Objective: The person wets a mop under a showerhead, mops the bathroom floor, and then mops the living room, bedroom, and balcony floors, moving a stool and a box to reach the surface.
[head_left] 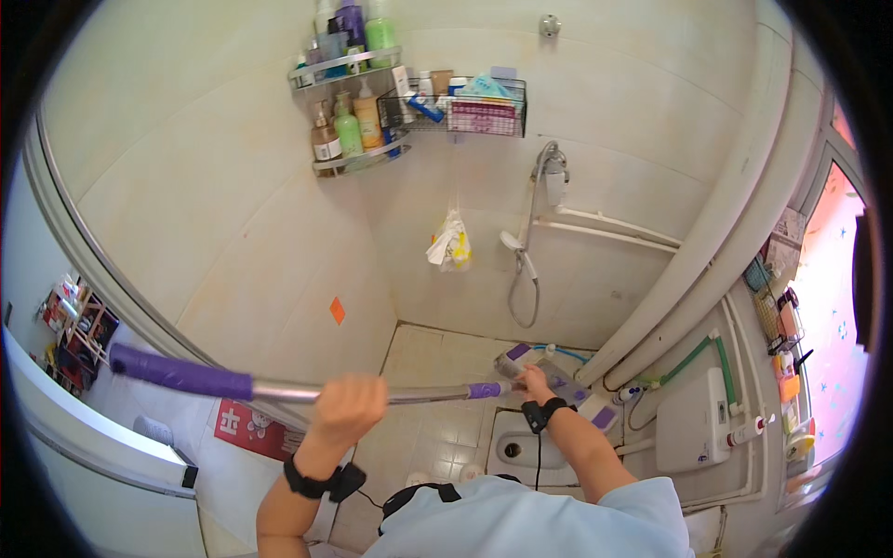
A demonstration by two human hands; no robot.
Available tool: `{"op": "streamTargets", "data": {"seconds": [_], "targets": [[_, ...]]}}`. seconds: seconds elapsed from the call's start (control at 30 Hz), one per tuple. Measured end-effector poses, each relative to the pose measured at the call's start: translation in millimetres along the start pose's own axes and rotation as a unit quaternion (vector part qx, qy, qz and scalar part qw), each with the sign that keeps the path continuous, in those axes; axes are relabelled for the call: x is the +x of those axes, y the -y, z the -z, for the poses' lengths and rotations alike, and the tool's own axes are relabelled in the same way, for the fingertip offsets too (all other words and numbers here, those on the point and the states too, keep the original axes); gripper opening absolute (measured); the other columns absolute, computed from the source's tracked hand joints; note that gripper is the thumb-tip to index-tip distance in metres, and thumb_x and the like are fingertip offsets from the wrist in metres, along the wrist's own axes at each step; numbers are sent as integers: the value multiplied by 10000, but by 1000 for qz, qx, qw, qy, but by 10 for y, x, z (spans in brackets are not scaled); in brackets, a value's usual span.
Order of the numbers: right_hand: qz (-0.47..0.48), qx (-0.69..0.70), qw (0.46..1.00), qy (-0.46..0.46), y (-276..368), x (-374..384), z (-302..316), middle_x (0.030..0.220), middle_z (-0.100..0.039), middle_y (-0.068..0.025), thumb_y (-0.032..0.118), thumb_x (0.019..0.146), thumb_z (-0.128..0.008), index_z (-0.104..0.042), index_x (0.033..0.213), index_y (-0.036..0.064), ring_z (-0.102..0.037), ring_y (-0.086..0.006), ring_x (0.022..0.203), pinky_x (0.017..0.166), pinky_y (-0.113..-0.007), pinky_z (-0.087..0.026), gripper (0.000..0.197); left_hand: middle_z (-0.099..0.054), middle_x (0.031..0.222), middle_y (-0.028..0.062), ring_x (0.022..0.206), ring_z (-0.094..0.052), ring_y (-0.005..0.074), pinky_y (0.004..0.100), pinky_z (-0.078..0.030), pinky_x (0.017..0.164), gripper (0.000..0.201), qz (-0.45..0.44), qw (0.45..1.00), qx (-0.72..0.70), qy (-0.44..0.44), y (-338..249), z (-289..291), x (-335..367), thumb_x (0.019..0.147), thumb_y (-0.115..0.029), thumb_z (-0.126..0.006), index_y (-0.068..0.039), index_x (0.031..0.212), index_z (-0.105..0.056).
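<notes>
Closest in, it's the light blue shirt (530,521) filling the lower edge, and out from it go two bare forearms! Left hand (352,407) is wrapped firmly around the metal shaft of a long pole (428,394), knuckles up, a black wristband (312,479) just below. The pole runs crossways above the tiled floor (409,358), its thick purple sleeve (186,374) reaching out past the floor's left edge, a narrower purple collar (484,391) towards the other end. And over there is the right hand (532,379), fingers bent at that end; whether they pinch the pole or only touch it, I cannot tell! Right beside those fingers, a grey-and-purple bucket-like unit (569,391) sits towards the floor's far right corner, a blue hose (563,352) behind it. Nearer the camera, the squat toilet (535,442) is set in the floor, below the right wrist. Off the left edge, a red mat (244,426) lies under the pole, and up on the walls, bottles crowd the two-tier corner shelf (358,166) beside a black wire basket (512,123)
</notes>
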State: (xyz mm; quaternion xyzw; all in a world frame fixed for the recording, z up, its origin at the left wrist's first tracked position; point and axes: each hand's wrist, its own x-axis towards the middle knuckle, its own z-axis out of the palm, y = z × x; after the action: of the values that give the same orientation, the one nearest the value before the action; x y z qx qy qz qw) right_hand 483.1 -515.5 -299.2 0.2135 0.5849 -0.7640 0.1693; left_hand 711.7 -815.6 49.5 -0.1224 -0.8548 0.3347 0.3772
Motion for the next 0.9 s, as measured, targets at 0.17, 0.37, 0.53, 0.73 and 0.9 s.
{"op": "streamTargets", "data": {"seconds": [0.17,0.37,0.53,0.73,0.9], "targets": [[123,-86,983,110,270,-42,-239,933,-591,-93,150,871,-506,-598,1104,35,-542,-195,836,752,-329,-433,275,-349,537,2,543,-391,139,277,-286,530,193,-178,979,58,-81,-574,-485,1157,662,-163,-532,-167,545,-378],[329,-85,886,315,1794,-1102,-959,1142,-577,-106,187,903,-514,-571,1132,-10,-500,-190,1100,959,-305,-354,307,-548,630,33,652,-500,179,294,-355,634,118,-307,937,114,-123,-1335,-1503,1449,703,-199,-541,-128,620,-586],[442,-74,843,298,2369,-1411,-1203,1008,-612,-112,165,826,-631,-576,1035,-8,-555,-177,1001,875,-317,-426,278,-637,829,42,894,-542,200,329,-358,845,108,-415,900,100,-86,-2044,-2027,1425,707,-187,-584,-117,722,-664],[317,10,902,294,2634,-1361,-1004,600,-514,-29,87,765,-661,-476,701,50,-531,-133,530,534,-269,-455,199,-580,961,3,1117,-445,185,328,-285,983,209,-411,898,108,-113,-2233,-2007,1363,647,-93,-643,-119,855,-648],[346,-12,908,236,2645,-1425,-859,657,-554,-15,119,768,-685,-536,852,23,-540,-98,563,543,-254,-449,196,-442,1210,-22,1235,-321,183,366,-176,1096,456,-404,889,14,-216,-2170,-1978,1504,621,-49,-669,-125,1061,-577]]}}
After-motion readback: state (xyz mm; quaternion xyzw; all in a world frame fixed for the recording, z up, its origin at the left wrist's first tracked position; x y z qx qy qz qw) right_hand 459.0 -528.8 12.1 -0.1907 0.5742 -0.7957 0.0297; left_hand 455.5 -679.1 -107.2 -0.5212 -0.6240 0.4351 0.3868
